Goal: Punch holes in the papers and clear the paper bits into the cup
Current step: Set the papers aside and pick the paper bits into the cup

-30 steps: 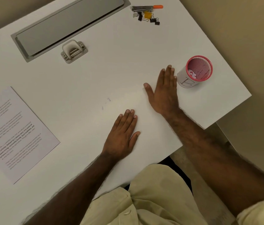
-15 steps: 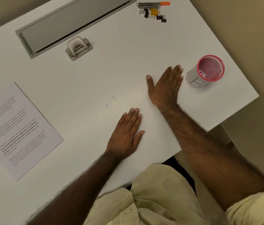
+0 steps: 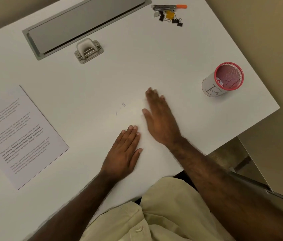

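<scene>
White table, matte, seen from above at a slant; its right edge and near right corner show against a beige floor. A long grey recessed panel is set into the far part of the top.

Your left hand lies flat on the table, palm down, fingers together, holding nothing. Your right hand is just beside it, spread flat and empty, fingers pointing away from you; it is motion-blurred, so contact with the surface cannot be confirmed.

A few tiny paper bits lie on the bare table just left of your right hand's fingers. They are too small to count.

The cup, red mesh with a white paper sleeve marked with a letter "B", stands near the right table edge, well apart from both hands. Some white bits show inside it against the mesh.

The hole punch, pale grey, sits just in front of the recessed panel, far from your hands. The printed paper lies flat at the left, angled, partly out of view on its left side.

At the far right corner: a stapler with an orange end, and beside it a cluster of binder clips, black and one yellow.

Your pale yellow shirt fills the bottom of the view.
</scene>
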